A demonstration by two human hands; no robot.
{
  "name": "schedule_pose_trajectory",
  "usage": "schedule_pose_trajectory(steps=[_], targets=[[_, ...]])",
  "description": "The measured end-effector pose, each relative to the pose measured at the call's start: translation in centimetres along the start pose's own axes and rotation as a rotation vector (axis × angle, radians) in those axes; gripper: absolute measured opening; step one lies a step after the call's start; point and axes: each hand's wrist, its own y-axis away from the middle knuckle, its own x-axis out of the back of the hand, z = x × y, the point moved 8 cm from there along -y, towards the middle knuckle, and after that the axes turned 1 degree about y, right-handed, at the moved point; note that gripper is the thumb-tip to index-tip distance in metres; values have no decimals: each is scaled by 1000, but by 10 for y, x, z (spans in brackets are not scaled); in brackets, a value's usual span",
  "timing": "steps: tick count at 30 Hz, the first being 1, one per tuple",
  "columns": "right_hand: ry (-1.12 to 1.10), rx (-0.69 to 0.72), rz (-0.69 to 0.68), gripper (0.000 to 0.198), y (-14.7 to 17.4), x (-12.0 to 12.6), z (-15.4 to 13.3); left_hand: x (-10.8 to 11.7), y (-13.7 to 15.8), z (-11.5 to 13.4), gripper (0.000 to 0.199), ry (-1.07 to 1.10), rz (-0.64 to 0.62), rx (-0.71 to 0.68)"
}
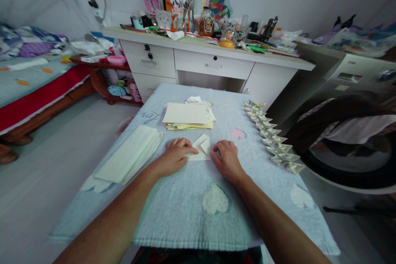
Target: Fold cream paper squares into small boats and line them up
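Blue tablecloth (176, 210): left hand (175, 154) pressing folded paper (201, 152), right hand (227, 159) curled beside, grip unclear.

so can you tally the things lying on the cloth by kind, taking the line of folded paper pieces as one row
Paper stacks: 2
Partly folded sheet: 1
Row of folded pieces: 1
Crumpled white piece: 1
Total: 5

One head-worn view (wide) looks forward — and down — over the tablecloth (176, 206).
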Motion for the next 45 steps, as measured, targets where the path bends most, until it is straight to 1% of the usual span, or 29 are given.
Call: schedule_pose_trajectory(steps=[3, 5, 6, 7, 9, 12, 14, 18, 22, 24, 26, 28, 29, 31, 32, 33, 34, 36, 40, 42, 45], targets=[[81, -16, -11, 16, 0, -4, -4, 2, -2, 3, 33, 30, 86, -15], [105, -4, -18, 17, 1, -6, -6, 5, -3, 3, 18, 52, 179, -14], [109, 4, -21, 18, 1, -7, -7, 7, -4, 2, 14, 59, 239, -2], [108, 12, -25, 18, 1, -8, -7, 8, -5, 0, 14, 60, 284, 12], [97, 25, -28, 18, 1, -9, -8, 7, -7, -3, 25, 50, 334, 41], [65, 28, -25, 18, 0, -10, -7, 1, -12, -7, 47, 16, 338, 72], [31, 36, -20, 18, 0, -10, -8, -3, -15, -9, 60, 31, 338, 77], [-78, 65, -17, 18, 0, -11, -9, -4, -16, -9, 80, 179, 375, 49], [-188, 70, -36, 18, 1, -13, -10, 1, -13, -10, 90, 390, 433, 55], [-233, 72, -40, 20, 2, -12, -11, 0, -12, -8, 91, 498, 401, 67], [-286, 80, -34, 26, 3, -9, -11, -3, -14, -6, 85, 611, 325, 81], [-345, 89, -22, 32, 4, -5, -11, -7, -15, -4, 70, 725, 249, 107], [-374, 95, -17, 32, 4, -4, -11, -9, -15, -3, 61, 783, 228, 121], [-432, 113, -14, 23, 3, -1, -11, -9, -15, -3, 48, 915, 233, 144], [-466, 117, -13, 15, 3, 0, -10, -9, -15, -4, 45, 985, 249, 150], [-507, 113, -11, 9, 2, 1, -8, -9, -14, -4, 45, 1048, 268, 154], [-558, 100, -10, 9, 2, 1, -7, -10, -14, -5, 45, 1099, 284, 158], [-691, 38, -20, 17, 0, -2, -1, -12, -13, -5, 44, 1159, 303, 168], [-1005, -117, -69, 24, 0, -11, 8, -17, -12, 1, 42, 1193, 287, 186], [-1123, -158, -56, 25, -1, -12, 9, -18, -10, 6, 45, 1225, 267, 175], [-1229, -193, -28, 25, -1, -12, 11, -17, -8, 13, 54, 1283, 240, 155]])
